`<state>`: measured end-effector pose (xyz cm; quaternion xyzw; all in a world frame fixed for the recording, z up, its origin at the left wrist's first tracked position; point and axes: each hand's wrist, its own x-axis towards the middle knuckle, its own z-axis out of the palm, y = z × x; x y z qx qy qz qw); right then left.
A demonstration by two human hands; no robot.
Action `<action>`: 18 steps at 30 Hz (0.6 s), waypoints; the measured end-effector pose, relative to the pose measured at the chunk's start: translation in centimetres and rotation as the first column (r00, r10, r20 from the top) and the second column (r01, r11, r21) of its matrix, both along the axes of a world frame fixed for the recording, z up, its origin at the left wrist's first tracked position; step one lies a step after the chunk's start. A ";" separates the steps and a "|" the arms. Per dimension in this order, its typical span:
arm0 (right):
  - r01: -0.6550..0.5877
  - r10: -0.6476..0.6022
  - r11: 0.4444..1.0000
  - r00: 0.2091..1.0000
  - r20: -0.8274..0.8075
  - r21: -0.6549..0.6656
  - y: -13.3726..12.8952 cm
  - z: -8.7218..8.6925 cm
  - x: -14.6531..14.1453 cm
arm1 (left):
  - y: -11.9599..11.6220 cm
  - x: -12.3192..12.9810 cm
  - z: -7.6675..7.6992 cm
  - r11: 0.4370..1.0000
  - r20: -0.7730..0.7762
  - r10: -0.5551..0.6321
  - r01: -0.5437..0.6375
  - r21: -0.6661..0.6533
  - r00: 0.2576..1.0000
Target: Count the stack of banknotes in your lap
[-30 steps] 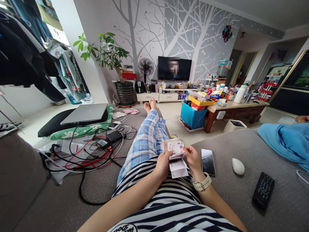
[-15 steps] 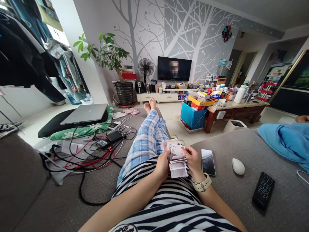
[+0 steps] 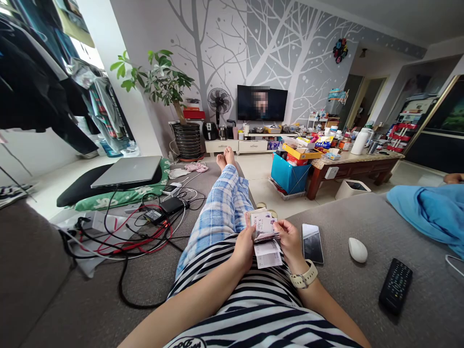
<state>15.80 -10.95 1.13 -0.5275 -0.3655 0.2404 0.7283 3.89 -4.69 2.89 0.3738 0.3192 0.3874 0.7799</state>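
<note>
A stack of banknotes (image 3: 264,224) is held between both hands above my lap. My left hand (image 3: 244,245) is closed on the stack's left side, thumb on top. My right hand (image 3: 290,239), with a cream watch (image 3: 304,274) at the wrist, pinches the right edge of the upper notes. Below the stack, pale notes (image 3: 268,257) hang down toward the striped shirt (image 3: 266,299). Just right of my right hand, a phone (image 3: 312,243) lies face up on the grey couch. My legs in blue checked trousers (image 3: 219,203) stretch out ahead.
Right of the phone are a white mouse (image 3: 357,250) and a black remote (image 3: 396,285). Tangled cables (image 3: 145,232) and a closed laptop (image 3: 126,171) lie on the left. A cluttered coffee table (image 3: 355,158) and blue bin (image 3: 290,173) stand ahead. Blue fabric (image 3: 427,212) lies far right.
The upper note held by my right hand now lies flatter over the stack, with its printed face showing more. My hands have barely shifted.
</note>
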 end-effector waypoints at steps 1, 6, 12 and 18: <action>-0.002 0.002 1.000 1.000 -0.003 0.003 0.0 0.0 0.0 | 0.0 0.0 0.0 1.000 -0.004 -0.004 0.004 0.000 1.000; -0.006 0.006 1.000 1.000 0.002 0.010 -0.2 0.3 -0.1 | -0.2 -0.1 0.4 1.000 0.002 -0.021 0.021 0.009 1.000; 0.002 -0.002 1.000 1.000 0.015 0.002 -0.2 0.4 -0.1 | -0.4 -0.2 1.0 1.000 -0.006 -0.003 0.003 0.017 1.000; 0.009 -0.009 1.000 1.000 0.026 0.000 -0.3 0.5 -0.2 | -0.3 -0.2 1.3 0.999 -0.012 0.016 -0.015 0.028 1.000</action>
